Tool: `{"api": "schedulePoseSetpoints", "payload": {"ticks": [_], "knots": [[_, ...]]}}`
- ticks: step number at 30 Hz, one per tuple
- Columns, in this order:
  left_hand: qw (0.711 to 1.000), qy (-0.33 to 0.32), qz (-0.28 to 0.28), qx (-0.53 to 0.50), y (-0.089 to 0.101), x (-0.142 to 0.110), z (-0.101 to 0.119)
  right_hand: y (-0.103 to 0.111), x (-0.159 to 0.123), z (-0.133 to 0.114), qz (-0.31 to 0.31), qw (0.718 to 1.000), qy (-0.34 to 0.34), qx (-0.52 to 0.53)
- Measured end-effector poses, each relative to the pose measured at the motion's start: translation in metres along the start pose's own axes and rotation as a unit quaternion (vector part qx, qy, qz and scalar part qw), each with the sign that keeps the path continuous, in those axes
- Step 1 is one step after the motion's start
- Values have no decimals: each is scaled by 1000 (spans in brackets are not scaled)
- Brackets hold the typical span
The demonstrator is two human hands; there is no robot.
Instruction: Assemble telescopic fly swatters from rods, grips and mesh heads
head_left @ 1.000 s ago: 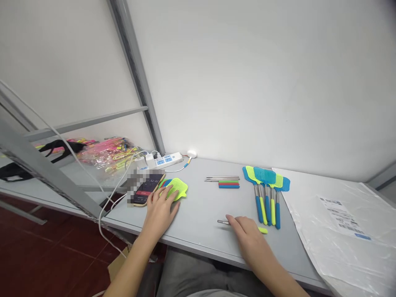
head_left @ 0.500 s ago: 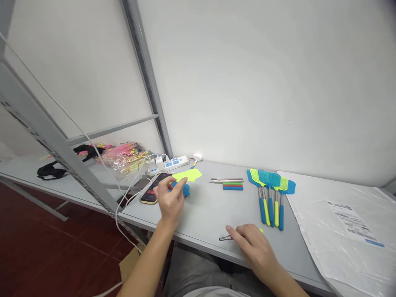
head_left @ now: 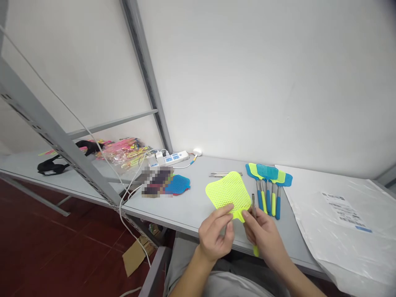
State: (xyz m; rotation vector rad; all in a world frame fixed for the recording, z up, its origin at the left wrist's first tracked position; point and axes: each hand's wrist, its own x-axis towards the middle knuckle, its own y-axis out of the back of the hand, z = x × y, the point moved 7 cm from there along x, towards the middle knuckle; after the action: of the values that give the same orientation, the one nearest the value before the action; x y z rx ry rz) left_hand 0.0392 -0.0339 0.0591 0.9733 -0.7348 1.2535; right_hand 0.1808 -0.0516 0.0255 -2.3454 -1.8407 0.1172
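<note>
My left hand (head_left: 215,235) pinches the yellow swatter head (head_left: 229,194); my right hand (head_left: 264,235) clamps the steel rod (head_left: 253,205), holding the 2 parts adjacent.

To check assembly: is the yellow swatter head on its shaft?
Off: the left hand holds the head, apart from the shaft in the right hand.

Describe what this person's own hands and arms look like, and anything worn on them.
The left hand and right hand are bare, with no gloves, rings or watch showing. The left forearm and right forearm are bare too, with no sleeve, cable or marking in view.
</note>
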Motion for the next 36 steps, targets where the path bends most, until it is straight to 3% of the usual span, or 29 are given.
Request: {"api": "schedulePoseSetpoints", "payload": {"ticks": [3,6,8,10,12,14,18,23,31,36], "knots": [[1000,-5,11,-7,4,10,9,-2,-3,-7,-7,999,-36,39],[979,98,149,-97,13,9,0,-2,-5,-11,1,997,-47,58],[920,234,215,-228,5,-2,-16,-3,-5,-12,6,997,-38,60],[835,379,178,-357,-23,-15,-27,-7,-4,-11,-7,999,-30,45],[762,477,122,-421,-47,-25,-28,-11,-4,-11,-30,999,-18,5],[726,513,116,-443,-54,-27,-28,-13,-6,-16,-42,997,8,-59],[695,511,176,-474,-38,-14,-31,-15,-14,-31,-66,977,60,-196],[664,524,235,-479,-16,-5,-32,-25,-23,-41,-107,929,114,-336],[673,524,221,-473,-18,-6,-20,-33,-32,-43,-119,892,138,-413],[686,517,216,-464,-19,-8,-21,-31,-31,-44,-112,891,140,-417]]}}
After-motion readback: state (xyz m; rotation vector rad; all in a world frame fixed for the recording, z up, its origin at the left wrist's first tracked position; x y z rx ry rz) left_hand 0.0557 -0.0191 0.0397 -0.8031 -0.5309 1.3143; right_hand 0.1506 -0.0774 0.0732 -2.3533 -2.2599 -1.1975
